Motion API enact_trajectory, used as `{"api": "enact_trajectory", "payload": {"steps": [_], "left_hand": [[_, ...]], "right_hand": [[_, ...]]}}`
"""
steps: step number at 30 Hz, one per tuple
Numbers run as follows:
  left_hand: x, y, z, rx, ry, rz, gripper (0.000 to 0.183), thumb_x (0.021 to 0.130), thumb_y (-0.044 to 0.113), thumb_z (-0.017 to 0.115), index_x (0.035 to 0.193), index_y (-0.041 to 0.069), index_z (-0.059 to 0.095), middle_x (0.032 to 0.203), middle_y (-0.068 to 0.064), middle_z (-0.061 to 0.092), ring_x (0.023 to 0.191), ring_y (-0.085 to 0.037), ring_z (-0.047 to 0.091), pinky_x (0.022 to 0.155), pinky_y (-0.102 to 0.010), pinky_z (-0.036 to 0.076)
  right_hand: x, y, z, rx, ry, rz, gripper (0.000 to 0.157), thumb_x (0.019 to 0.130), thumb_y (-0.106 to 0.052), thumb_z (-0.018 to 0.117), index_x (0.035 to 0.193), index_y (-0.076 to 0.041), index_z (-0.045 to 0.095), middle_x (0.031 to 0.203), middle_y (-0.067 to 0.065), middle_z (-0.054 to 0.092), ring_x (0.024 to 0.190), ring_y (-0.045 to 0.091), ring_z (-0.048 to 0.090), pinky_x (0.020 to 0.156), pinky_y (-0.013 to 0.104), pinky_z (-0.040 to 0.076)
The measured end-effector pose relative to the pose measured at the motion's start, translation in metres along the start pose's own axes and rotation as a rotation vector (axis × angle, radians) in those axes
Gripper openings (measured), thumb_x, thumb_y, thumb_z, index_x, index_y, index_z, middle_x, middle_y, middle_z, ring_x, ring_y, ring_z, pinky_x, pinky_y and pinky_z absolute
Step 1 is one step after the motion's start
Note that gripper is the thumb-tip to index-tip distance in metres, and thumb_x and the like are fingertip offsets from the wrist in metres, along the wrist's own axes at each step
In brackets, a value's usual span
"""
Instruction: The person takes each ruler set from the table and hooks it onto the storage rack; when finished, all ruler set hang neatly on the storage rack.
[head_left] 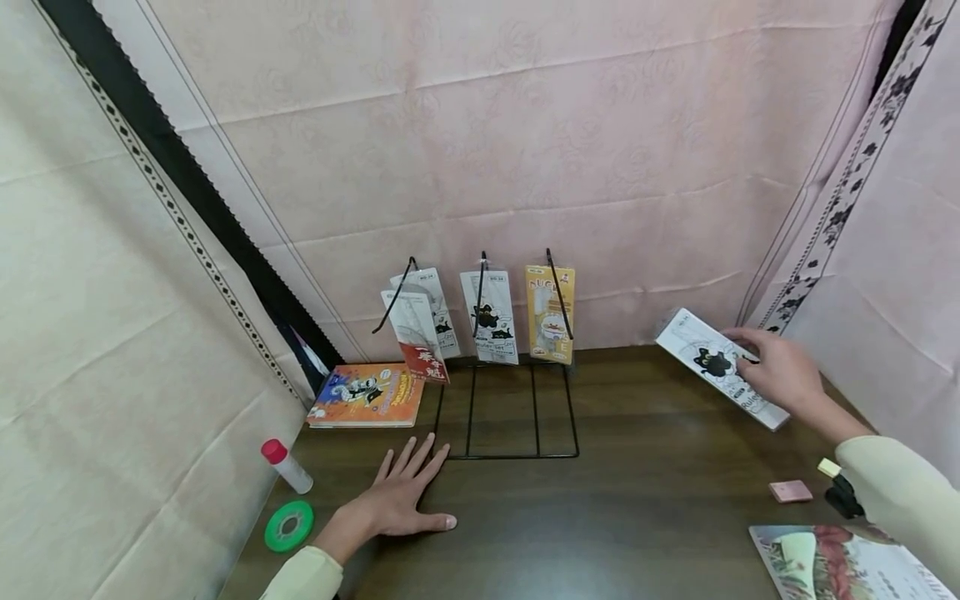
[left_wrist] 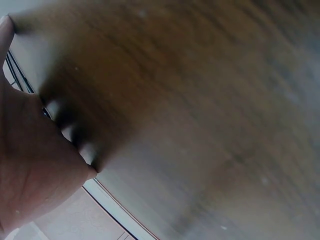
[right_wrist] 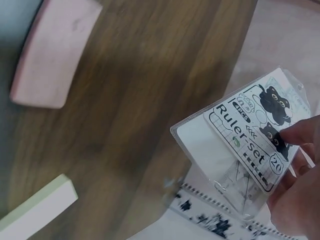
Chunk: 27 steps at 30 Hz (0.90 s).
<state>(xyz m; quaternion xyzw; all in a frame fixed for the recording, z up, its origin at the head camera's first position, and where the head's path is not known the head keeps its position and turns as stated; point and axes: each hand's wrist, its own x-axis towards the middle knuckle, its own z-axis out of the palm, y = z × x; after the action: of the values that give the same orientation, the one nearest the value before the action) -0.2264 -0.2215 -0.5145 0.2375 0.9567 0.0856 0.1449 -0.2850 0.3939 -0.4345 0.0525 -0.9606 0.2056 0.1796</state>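
Observation:
At the right side of the table my right hand (head_left: pixel 783 371) grips a ruler set (head_left: pixel 716 362) in a clear sleeve. Its card, with black cats and the words "Ruler-set", faces the right wrist view, where my thumb presses on the front of the pack (right_wrist: pixel 250 135). My left hand (head_left: pixel 397 498) rests on the table with fingers spread, its fingertips close to the base of a black wire rack (head_left: pixel 517 457). Hanging from the rack's hooks are white packs on the left, another cat-printed ruler set (head_left: pixel 489 317) in the middle and a yellow pack (head_left: pixel 550 312) on the right.
An orange book (head_left: pixel 367 396) lies left of the rack. Nearer the left edge are a red-capped glue stick (head_left: pixel 287 465) and a green ring of tape (head_left: pixel 288 526). A pink eraser (head_left: pixel 791 491), a small yellow-and-black item (head_left: pixel 840 492) and a picture booklet (head_left: pixel 840 562) lie at the right front.

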Motion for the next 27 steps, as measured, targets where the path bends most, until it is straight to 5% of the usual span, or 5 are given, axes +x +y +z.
{"api": "enact_trajectory", "payload": {"steps": [8,17,27], "left_hand": [[-0.001,-0.001,0.003,-0.007,0.008,0.000,0.106,0.074,0.087,0.044,0.155,0.034,0.002,0.164,-0.003,-0.006,0.151,-0.036,-0.005,0.113,-0.069,0.003],[0.000,0.000,0.002,-0.010,0.012,0.008,0.106,0.074,0.086,0.044,0.156,0.033,0.002,0.164,-0.003,-0.006,0.151,-0.036,-0.005,0.113,-0.068,0.003],[0.001,-0.002,0.003,-0.012,0.014,0.004,0.105,0.074,0.086,0.045,0.155,0.035,0.001,0.164,-0.001,-0.007,0.151,-0.036,-0.006,0.113,-0.069,0.002]], "right_hand": [[0.001,-0.037,0.005,0.008,0.053,-0.078,0.045,0.084,-0.008,0.063,0.127,-0.020,0.060,0.116,0.012,0.069,0.098,0.036,0.064,0.070,0.053,0.046],[-0.001,-0.076,0.013,0.056,0.099,-0.156,0.045,0.082,-0.008,0.068,0.122,-0.026,0.063,0.110,0.002,0.071,0.090,0.025,0.066,0.066,0.042,0.045],[0.003,-0.109,0.020,0.125,0.075,-0.200,0.044,0.083,-0.008,0.068,0.122,-0.027,0.063,0.112,-0.003,0.070,0.093,0.022,0.068,0.074,0.045,0.051]]}}
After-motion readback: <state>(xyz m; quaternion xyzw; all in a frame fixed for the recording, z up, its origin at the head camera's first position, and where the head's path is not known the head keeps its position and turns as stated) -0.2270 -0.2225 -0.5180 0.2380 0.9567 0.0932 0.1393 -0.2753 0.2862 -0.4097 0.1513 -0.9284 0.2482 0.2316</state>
